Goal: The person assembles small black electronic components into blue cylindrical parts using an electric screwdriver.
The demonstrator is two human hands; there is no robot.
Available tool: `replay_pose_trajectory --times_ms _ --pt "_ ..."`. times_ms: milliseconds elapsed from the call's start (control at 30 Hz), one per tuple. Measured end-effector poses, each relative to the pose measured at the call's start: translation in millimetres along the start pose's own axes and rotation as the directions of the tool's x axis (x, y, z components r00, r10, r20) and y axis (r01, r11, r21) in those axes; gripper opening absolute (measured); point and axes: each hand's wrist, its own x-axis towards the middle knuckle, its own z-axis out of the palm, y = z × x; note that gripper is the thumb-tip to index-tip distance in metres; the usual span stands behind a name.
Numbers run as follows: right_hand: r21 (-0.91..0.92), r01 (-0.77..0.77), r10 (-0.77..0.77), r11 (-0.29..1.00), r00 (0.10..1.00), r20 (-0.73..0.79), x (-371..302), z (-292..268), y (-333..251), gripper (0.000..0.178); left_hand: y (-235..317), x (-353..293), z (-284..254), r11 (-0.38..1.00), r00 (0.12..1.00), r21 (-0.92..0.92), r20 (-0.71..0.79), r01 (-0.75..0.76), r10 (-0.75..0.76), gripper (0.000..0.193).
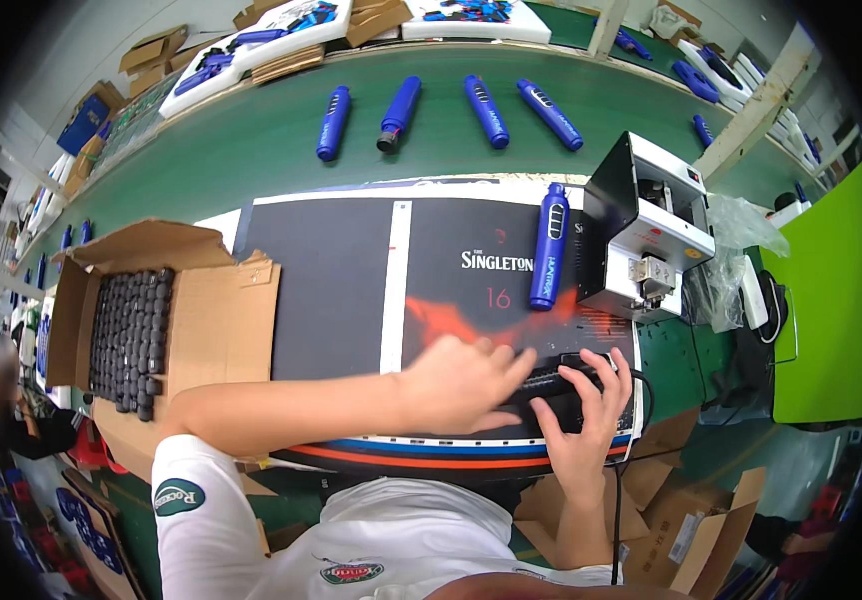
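Note:
A black corded tool with a ribbed body [548, 383] lies low over the dark printed mat [331, 320], close to the mat's front edge. My right hand [588, 415] is closed round it, thumb on the near side and fingers on the far side. From the left my left hand [461, 385] reaches across, slightly blurred, thumb and forefinger apart beside the tool's left end. Whether its fingertips touch the tool I cannot tell. Farther back on the mat lies a blue cylindrical device [551, 245] with a dark oval panel.
A white-and-black bench machine [641, 230] stands at the back right. An open cardboard box [221, 320] of small black parts sits at left. Several blue devices [486, 110] lie on the green bench [251, 140] beyond. A black cable [648, 400] drops over the right edge.

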Motion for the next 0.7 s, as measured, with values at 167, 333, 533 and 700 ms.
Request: replay_pose_trajectory --times_ms 167,333,533,700 --pt "0.319 0.064 0.000 0.946 0.980 -0.198 -40.9 -1.0 15.4 0.033 10.2 -1.0 -9.6 0.978 0.984 -0.162 0.142 0.128 -0.105 0.045" --pt "0.917 -0.290 0.354 0.273 0.917 0.185 -41.1 11.2 -24.7 0.076 38.3 -13.9 -46.3 0.878 0.999 -0.478 0.033 0.024 -0.009 0.043" --pt "0.978 0.009 0.195 -0.210 0.980 0.033 -11.6 27.0 -18.0 0.057 -20.0 14.8 -63.7 0.945 0.998 -0.328 0.054 0.001 0.018 0.027" --pt "0.686 -0.054 0.143 -0.725 0.964 0.226 -12.8 25.1 27.7 0.040 -237.8 32.9 -96.2 0.732 0.962 0.627 -0.221 0.268 -0.162 0.050"
